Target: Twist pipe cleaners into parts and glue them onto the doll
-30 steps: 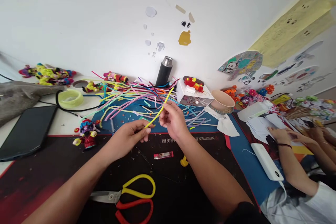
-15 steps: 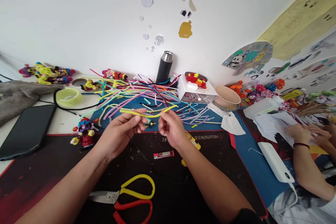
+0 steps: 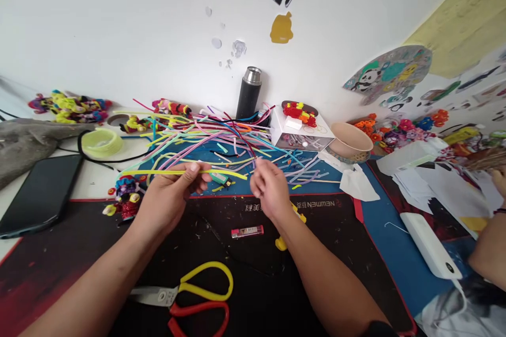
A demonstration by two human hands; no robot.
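A yellow pipe cleaner (image 3: pixel 150 172) is pinched between the thumb and fingers of my left hand (image 3: pixel 176 189), stretching out to both sides. Just past its right end, my right hand (image 3: pixel 271 187) has its fingers curled together; whatever they may hold is hidden. Behind both hands lies a pile of coloured pipe cleaners (image 3: pixel 197 139). A small green object (image 3: pixel 220 179) sits just beyond my left fingers. Below the hands a pink lighter (image 3: pixel 247 231) rests on the dark mat (image 3: pixel 316 274), and scissors (image 3: pixel 201 295) with yellow and red handles lie nearer to me.
Left are a phone (image 3: pixel 41 195), a roll of yellow-green tape (image 3: pixel 101 143) and a pipe-cleaner doll (image 3: pixel 125 205). A black flask (image 3: pixel 249 95), white box (image 3: pixel 302 134) and bowl (image 3: pixel 350 139) stand by the wall. A white power bank (image 3: pixel 429 245) and a co-worker's arm (image 3: pixel 492 245) are right.
My right hand has come off the yellow pipe cleaner and moved slightly right. My left hand has shifted left, still gripping it. The view has tilted slightly, and the co-worker's arm has moved right.
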